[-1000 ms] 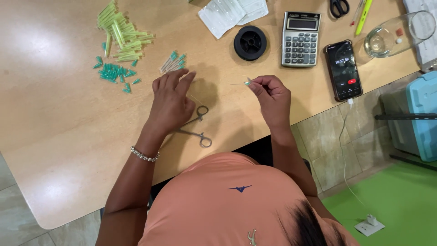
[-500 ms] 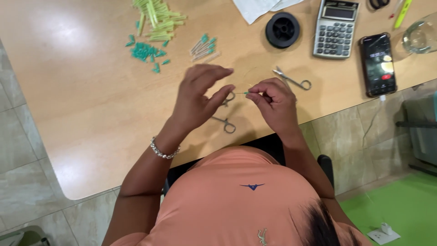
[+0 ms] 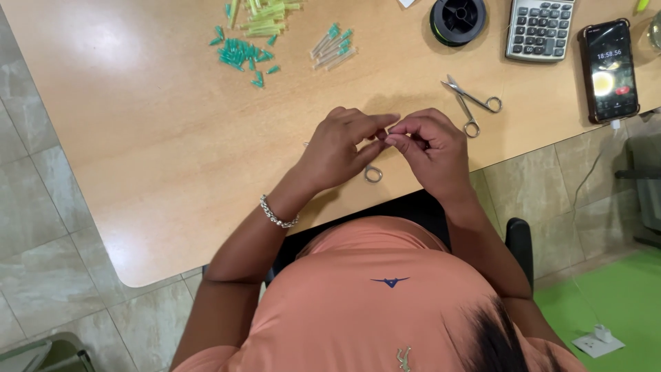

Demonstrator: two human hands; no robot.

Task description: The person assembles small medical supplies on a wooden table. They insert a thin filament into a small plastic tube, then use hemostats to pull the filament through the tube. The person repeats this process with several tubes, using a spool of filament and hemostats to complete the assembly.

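left hand (image 3: 341, 148): fingers drawn together, tips meeting those of the other hand, pinching something too small to tell
right hand (image 3: 430, 148): closed in a fine pinch against the left, thumb and forefinger pressed tip to tip on the same tiny item
tiny item (image 3: 387, 133): held between both hands just above the counter, probably kept close for fine work
ringed tool (image 3: 372, 173): lying under the hands, only one finger loop showing
scissors (image 3: 470, 105): just beyond the right hand, set within easy reach
green caps (image 3: 242, 54): scattered well beyond the left hand
capped tubes (image 3: 332, 47): small bundle beyond both hands
spool (image 3: 458, 19), calculator (image 3: 540, 29), phone (image 3: 609, 69): along the far edge
counter (image 3: 158, 138): pale wood, rounded corner
floor (image 3: 34, 227): grey tiles, green mat to the right
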